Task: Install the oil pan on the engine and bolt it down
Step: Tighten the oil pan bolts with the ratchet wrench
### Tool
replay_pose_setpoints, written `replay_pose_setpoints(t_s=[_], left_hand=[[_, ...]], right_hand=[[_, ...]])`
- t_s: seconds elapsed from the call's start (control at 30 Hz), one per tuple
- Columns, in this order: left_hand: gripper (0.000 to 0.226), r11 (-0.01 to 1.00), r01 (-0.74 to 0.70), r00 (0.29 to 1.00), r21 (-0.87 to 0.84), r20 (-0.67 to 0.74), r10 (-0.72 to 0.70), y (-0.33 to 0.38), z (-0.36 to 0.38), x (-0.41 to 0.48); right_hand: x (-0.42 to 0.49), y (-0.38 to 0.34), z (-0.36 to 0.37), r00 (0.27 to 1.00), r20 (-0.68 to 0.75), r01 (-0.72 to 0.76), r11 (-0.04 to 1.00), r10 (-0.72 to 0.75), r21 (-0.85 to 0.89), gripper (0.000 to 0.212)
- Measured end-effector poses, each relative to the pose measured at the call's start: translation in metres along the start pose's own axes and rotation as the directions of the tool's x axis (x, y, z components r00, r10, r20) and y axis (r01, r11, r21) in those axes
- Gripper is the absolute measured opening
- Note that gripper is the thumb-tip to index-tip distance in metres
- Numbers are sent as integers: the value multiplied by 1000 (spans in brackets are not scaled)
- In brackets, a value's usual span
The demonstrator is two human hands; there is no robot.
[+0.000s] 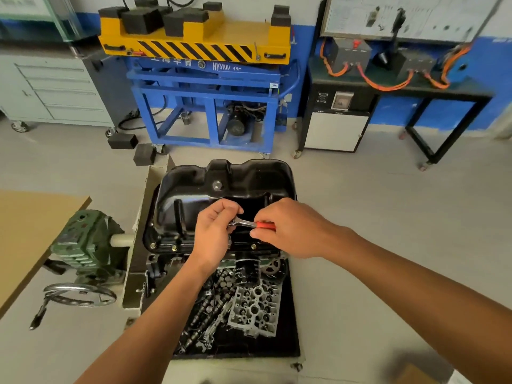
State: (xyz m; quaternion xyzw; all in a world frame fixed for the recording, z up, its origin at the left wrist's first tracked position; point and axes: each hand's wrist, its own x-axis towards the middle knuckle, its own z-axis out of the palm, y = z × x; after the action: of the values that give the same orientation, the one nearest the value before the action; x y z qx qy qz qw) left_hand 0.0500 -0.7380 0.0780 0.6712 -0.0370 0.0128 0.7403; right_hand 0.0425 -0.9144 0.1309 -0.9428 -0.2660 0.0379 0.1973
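Observation:
The black oil pan (221,184) sits upside-up on the engine (166,261), which is mounted on a stand. Bolts (174,247) show along the pan's near flange. A ratchet wrench (245,223) with a red handle hovers over the near edge of the pan. My left hand (214,231) grips the ratchet's metal head end, fingers curled round it. My right hand (288,228) pinches the red handle. What lies under the ratchet head is hidden by my left hand.
A tray (288,328) under the engine holds a cylinder head (255,306), camshafts (205,311) and small parts. An oil filter (247,270) hangs below the pan. The green gearbox (83,245) with a handwheel (80,295) stands at left. A blue-and-yellow lift cart (205,79) is behind.

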Motion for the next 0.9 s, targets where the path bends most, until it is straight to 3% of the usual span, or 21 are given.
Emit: replay_pose_setpoints(t_s=[0.23, 0.5, 0.63, 0.77, 0.9], left_hand=[[25, 1000, 0, 989, 18, 150, -3, 0, -21, 15], [23, 991, -102, 952, 88, 298, 71, -7, -18, 18], [20, 1000, 2, 968, -5, 252, 0, -9, -15, 18], [22, 997, 39, 966, -65, 257, -21, -11, -12, 17], [35, 993, -4, 958, -119, 284, 38, -14, -12, 18]], right_hand=[[5, -28, 6, 995, 38, -98, 987, 93, 131, 37], [5, -52, 27, 959, 189, -254, 937, 212, 240, 50], [10, -42, -5, 949, 265, -177, 984, 172, -4, 45], [27, -25, -38, 989, 96, -62, 908, 112, -414, 45], [48, -23, -40, 1000, 14, 26, 827, -22, -562, 21]])
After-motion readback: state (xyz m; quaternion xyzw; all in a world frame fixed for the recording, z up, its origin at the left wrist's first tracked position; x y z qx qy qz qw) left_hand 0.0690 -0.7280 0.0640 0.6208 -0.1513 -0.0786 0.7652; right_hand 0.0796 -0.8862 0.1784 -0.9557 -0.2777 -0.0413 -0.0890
